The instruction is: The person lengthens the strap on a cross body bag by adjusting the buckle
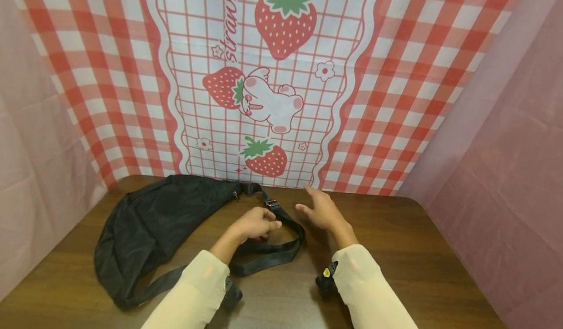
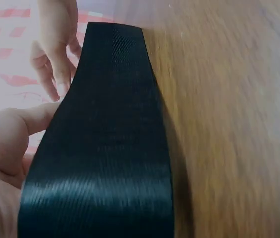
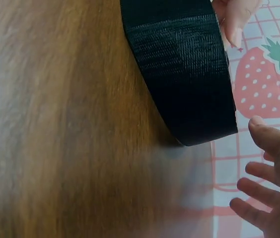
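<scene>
A black crescent-shaped sling bag (image 1: 158,221) lies on the left part of the brown table, its webbing strap (image 1: 277,258) looping out to the right. Over the inside of that loop hovers my left hand (image 1: 254,223), its fingers loosely bent with nothing visibly held. Just right of the loop is my right hand (image 1: 324,210), fingers apart and holding nothing. The strap (image 2: 100,124) stands on edge in the left wrist view and hides part of the left hand (image 2: 3,144). In the right wrist view, a gap separates the right hand (image 3: 279,178) from the strap (image 3: 189,74).
A strap buckle (image 1: 271,203) and a zipper pull (image 1: 236,195) show near the table's back edge. Behind the wooden table (image 1: 396,255) hangs a red checked cloth (image 1: 396,99) with strawberries. Pink cloth (image 1: 506,172) borders both sides.
</scene>
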A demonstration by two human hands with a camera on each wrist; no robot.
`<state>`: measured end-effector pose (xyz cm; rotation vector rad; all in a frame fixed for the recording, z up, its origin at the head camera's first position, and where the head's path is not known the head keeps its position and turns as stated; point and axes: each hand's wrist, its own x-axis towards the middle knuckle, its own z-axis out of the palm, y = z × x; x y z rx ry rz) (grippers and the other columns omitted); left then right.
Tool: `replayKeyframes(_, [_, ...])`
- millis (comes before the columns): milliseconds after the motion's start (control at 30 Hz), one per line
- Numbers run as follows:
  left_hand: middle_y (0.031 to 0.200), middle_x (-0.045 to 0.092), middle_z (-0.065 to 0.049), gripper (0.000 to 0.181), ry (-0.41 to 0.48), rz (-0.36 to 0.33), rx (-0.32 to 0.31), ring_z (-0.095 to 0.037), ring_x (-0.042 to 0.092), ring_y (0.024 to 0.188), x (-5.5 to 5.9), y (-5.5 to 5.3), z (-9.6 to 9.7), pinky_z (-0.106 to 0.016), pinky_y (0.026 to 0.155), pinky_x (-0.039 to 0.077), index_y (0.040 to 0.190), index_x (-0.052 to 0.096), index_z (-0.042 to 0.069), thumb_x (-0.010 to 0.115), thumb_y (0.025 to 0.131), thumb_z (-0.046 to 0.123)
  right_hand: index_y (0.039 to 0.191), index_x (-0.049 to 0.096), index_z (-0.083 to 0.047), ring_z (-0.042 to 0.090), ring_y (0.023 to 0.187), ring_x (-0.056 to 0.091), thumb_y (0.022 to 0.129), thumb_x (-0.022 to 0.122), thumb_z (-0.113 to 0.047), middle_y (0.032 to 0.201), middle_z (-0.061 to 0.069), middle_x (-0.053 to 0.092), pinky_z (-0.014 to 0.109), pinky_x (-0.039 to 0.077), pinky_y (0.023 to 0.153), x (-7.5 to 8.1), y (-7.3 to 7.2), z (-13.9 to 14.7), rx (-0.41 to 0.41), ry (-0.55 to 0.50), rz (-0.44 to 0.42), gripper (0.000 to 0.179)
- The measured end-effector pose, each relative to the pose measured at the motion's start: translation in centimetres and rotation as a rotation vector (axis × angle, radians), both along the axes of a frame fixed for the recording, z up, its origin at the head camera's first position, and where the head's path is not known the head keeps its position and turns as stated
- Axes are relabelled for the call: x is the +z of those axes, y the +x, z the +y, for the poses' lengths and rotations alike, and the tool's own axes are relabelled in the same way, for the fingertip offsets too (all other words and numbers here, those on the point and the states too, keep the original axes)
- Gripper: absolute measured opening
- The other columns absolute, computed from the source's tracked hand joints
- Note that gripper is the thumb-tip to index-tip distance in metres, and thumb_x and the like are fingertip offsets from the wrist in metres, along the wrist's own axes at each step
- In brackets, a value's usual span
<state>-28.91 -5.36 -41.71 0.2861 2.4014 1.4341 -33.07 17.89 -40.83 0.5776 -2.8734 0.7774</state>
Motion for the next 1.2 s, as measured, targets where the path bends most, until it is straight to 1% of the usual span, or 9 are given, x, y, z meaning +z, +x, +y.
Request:
replayKeyframes(100, [0.107, 0.070, -0.015, 0.038, 0.086, -0.090, 0.017, -0.025, 0.071, 0.080, -0.1, -0.1, 0.5, -0.036, 0.067, 0.060, 0.127, 0.064, -0.006, 0.067, 0.101, 0.022, 0.146, 0.048, 0.008, 0.041, 0.132, 0.053, 0.098, 0.072, -0.021, 0.141, 0.027, 0.057, 0.054, 0.042, 0.110, -0.3, -0.3, -0.2, 0.023, -0.040, 0.013, 0.062])
replayKeyframes(233, [0.108, 0.071, -0.020, 0.036, 0.202, -0.194, 0.077, -0.024, 0.073, 0.075, -0.5, -0.4, 1.3, -0.035, 0.066, 0.061, 0.124, 0.065, -0.009, 0.065, 0.102, 0.019, 0.143, 0.054, 0.006, 0.039, 0.116, 0.065, 0.096, 0.074, -0.018, 0.125, 0.027, 0.067, 0.052, 0.051, 0.100, -0.6, -0.6, -0.5, 0.041, -0.083, 0.006, 0.056])
replayKeyframes(400, [0.107, 0.071, -0.023, 0.039, 0.352, -0.330, 0.217, -0.021, 0.073, 0.066, -1.0, -0.9, 2.6, -0.031, 0.061, 0.061, 0.126, 0.058, -0.013, 0.062, 0.104, 0.019, 0.141, 0.056, 0.006, 0.035, 0.109, 0.068, 0.097, 0.073, -0.017, 0.120, 0.024, 0.069, 0.049, 0.055, 0.093, -0.9, -0.7, -0.6, 0.041, -0.102, -0.019, 0.052])
replayKeyframes(533, [0.100, 0.071, -0.021, 0.039, 0.438, -0.382, 0.333, -0.018, 0.071, 0.060, -1.3, -1.4, 3.4, -0.028, 0.057, 0.059, 0.126, 0.055, -0.012, 0.063, 0.103, 0.018, 0.139, 0.058, 0.006, 0.034, 0.107, 0.068, 0.097, 0.073, -0.017, 0.119, 0.022, 0.070, 0.048, 0.055, 0.092, -1.1, -0.9, -0.8, 0.035, -0.118, -0.026, 0.050])
replayKeyframes(667, [0.089, 0.070, -0.018, 0.035, 0.493, -0.384, 0.419, -0.017, 0.068, 0.054, -1.4, -1.6, 4.1, -0.027, 0.054, 0.058, 0.124, 0.054, -0.009, 0.067, 0.101, 0.015, 0.138, 0.059, 0.006, 0.034, 0.106, 0.069, 0.097, 0.073, -0.016, 0.119, 0.022, 0.070, 0.048, 0.055, 0.092, -1.3, -1.1, -1.0, 0.038, -0.135, -0.029, 0.049])
replayKeyframes(833, [0.081, 0.069, -0.015, 0.019, 0.512, -0.349, 0.493, -0.015, 0.065, 0.051, -1.4, -1.7, 4.6, -0.027, 0.051, 0.057, 0.111, 0.058, -0.009, 0.065, 0.097, 0.001, 0.138, 0.059, 0.006, 0.033, 0.105, 0.069, 0.097, 0.073, -0.016, 0.117, 0.022, 0.071, 0.047, 0.056, 0.091, -1.2, -1.2, -1.2, 0.049, -0.144, -0.027, 0.048])
replayKeyframes(900, [0.083, 0.068, -0.015, 0.015, 0.497, -0.320, 0.510, -0.015, 0.065, 0.052, -1.4, -1.7, 4.7, -0.027, 0.051, 0.057, 0.109, 0.059, -0.007, 0.063, 0.095, -0.003, 0.137, 0.060, 0.005, 0.032, 0.104, 0.070, 0.096, 0.074, -0.015, 0.116, 0.021, 0.072, 0.046, 0.056, 0.090, -1.1, -1.3, -1.3, 0.044, -0.151, -0.028, 0.048])
replayKeyframes(1033, [0.094, 0.065, -0.018, 0.016, 0.442, -0.255, 0.536, -0.019, 0.065, 0.056, -1.3, -1.8, 4.6, -0.029, 0.050, 0.057, 0.108, 0.058, -0.001, 0.061, 0.093, -0.005, 0.136, 0.061, 0.004, 0.032, 0.104, 0.070, 0.097, 0.073, -0.014, 0.115, 0.021, 0.072, 0.046, 0.056, 0.090, -0.9, -1.2, -1.6, 0.047, -0.159, -0.024, 0.045])
replayKeyframes(1200, [0.097, 0.060, -0.017, 0.018, 0.379, -0.192, 0.533, -0.023, 0.065, 0.064, -0.8, -1.6, 4.1, -0.031, 0.052, 0.058, 0.111, 0.059, -0.001, 0.061, 0.093, -0.007, 0.136, 0.061, 0.004, 0.033, 0.103, 0.070, 0.097, 0.072, -0.013, 0.114, 0.021, 0.072, 0.046, 0.056, 0.090, -0.9, -1.1, -2.2, 0.060, -0.172, -0.018, 0.044])
